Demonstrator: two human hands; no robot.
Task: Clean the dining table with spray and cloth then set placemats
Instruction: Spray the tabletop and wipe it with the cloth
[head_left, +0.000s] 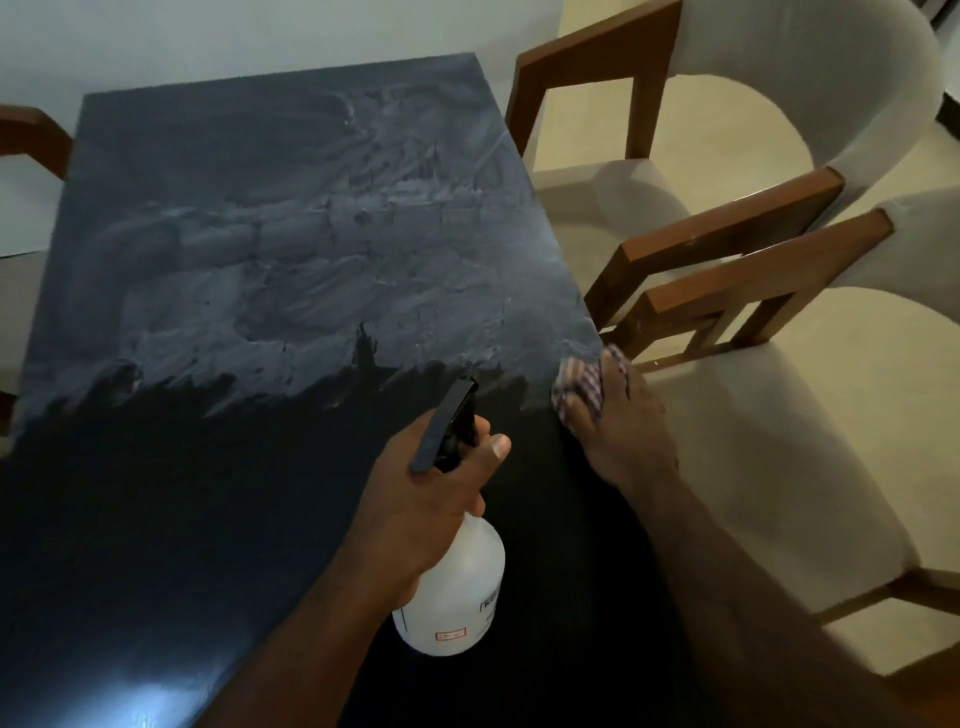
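One spray bottle (457, 587), nozzle pointing away

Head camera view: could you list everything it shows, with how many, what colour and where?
Dining table: one, black, smeared with pale wipe streaks on its far half.
Spray bottle: one, white with black trigger head, in the left hand, above the table's near part.
Cloth: one, checked, at the table's right edge, under the right hand.
Chairs: two at right, brown wood, cream cushions; part of another at far left.
Left hand: grip on bottle neck.
Right hand: pressing the cloth.
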